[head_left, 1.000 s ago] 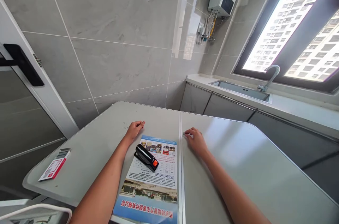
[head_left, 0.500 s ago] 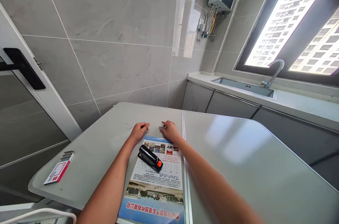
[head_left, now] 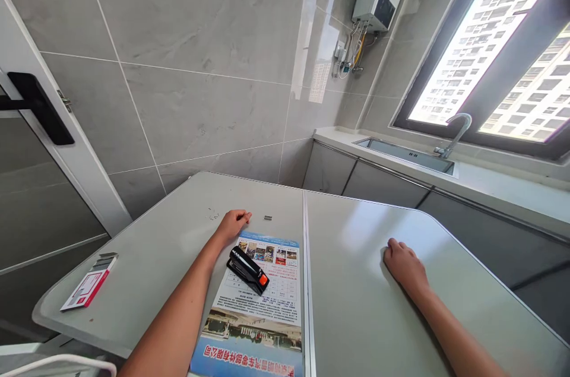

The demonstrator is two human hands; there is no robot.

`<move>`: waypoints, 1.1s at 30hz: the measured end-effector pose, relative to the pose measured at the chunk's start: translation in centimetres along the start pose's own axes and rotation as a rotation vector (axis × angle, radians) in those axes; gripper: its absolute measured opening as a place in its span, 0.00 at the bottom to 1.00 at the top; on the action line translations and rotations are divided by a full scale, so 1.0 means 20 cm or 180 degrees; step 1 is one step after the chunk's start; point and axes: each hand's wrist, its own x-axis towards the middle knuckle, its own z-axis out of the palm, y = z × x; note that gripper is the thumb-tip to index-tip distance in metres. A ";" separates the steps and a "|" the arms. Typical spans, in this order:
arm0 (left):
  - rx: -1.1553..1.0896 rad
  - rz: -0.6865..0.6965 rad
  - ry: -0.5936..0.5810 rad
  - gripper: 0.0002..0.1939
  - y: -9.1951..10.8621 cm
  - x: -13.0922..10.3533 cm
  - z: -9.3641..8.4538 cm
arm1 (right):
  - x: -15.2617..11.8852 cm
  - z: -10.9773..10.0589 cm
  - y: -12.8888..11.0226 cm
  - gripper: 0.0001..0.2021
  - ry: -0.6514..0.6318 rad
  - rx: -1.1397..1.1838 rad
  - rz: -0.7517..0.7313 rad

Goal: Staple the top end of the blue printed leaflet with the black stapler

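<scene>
My left hand (head_left: pixel 234 224) rests on the table just beyond the top left corner of a printed leaflet (head_left: pixel 256 313), its fingers curled together with nothing visible in them. A small strip of staples (head_left: pixel 268 218) lies by itself to the right of those fingers. On the leaflet sits a black stapler (head_left: pixel 248 271) with an orange-red end, lying at a slant and touched by neither hand. Over on the right half of the table, my right hand (head_left: pixel 405 267) is set down palm-down, fingers curled in, apart from every object.
Loose staples (head_left: pixel 214 214) are scattered left of my left hand. A red-and-white packet (head_left: pixel 90 283) lies near the table's left edge. A raised-looking white seam (head_left: pixel 307 282) divides the table (head_left: pixel 356 317). Behind stand a counter with a sink (head_left: pixel 405 154) and a tiled wall.
My right hand has let go of the staple strip, leaving it on the table, and has moved well to the right. My left hand has stayed in place.
</scene>
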 end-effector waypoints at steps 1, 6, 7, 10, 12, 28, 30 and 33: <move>0.0028 -0.0004 -0.0012 0.26 0.00 0.00 0.00 | -0.01 0.02 0.06 0.16 0.0002 -0.0085 0.0078; 0.0161 0.0017 -0.0047 0.28 0.02 0.00 0.00 | -0.03 0.06 0.11 0.15 0.0051 -0.0197 0.0092; 0.0183 0.0029 -0.0046 0.29 0.02 0.00 -0.01 | -0.03 0.06 0.10 0.15 0.0050 -0.0187 0.0037; 0.0275 0.0076 -0.0064 0.30 0.04 -0.01 -0.01 | -0.02 0.04 0.10 0.15 0.0052 -0.0069 -0.0067; 0.0383 0.0120 -0.0136 0.29 0.05 -0.02 0.00 | -0.02 0.03 0.11 0.15 0.0051 0.0059 -0.0052; 0.1100 0.1048 -0.1418 0.11 0.19 -0.06 0.09 | -0.08 0.04 -0.03 0.10 0.0107 0.0696 -0.0476; 0.1182 0.1061 -0.1437 0.11 0.17 -0.06 0.10 | -0.15 0.02 -0.16 0.10 0.0110 0.1093 -0.0775; 0.1288 0.1081 -0.1429 0.12 0.14 -0.05 0.11 | -0.30 -0.04 -0.41 0.10 0.0192 0.1716 -0.1375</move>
